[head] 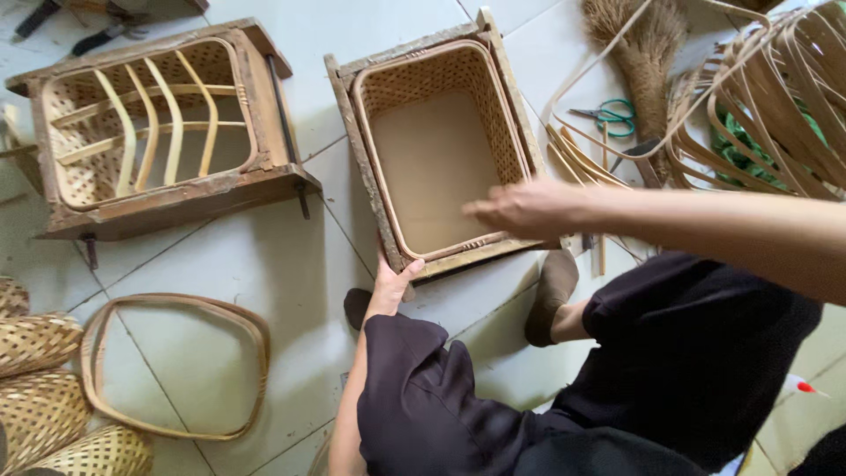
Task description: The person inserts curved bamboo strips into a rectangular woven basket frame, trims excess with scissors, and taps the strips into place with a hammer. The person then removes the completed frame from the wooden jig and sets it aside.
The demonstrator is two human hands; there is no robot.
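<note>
A woven bamboo basket [504, 119] sits inside a rectangular wooden frame [349, 119] on the tiled floor in front of me. My left hand [392, 280] grips the frame's near left corner, thumb on the front edge. My right hand [522, 208] reaches in from the right. It is over the basket's near right rim with fingers stretched out to the left and nothing in it. I cannot tell whether it touches the rim.
A second wooden frame [176, 204] holding a basket and curved bamboo strips lies at the left. A bamboo hoop [257, 353] and stacked woven baskets [35, 388] lie at lower left. Green scissors [610, 115], a broom [643, 44] and looped bamboo strips [775, 97] are at the right.
</note>
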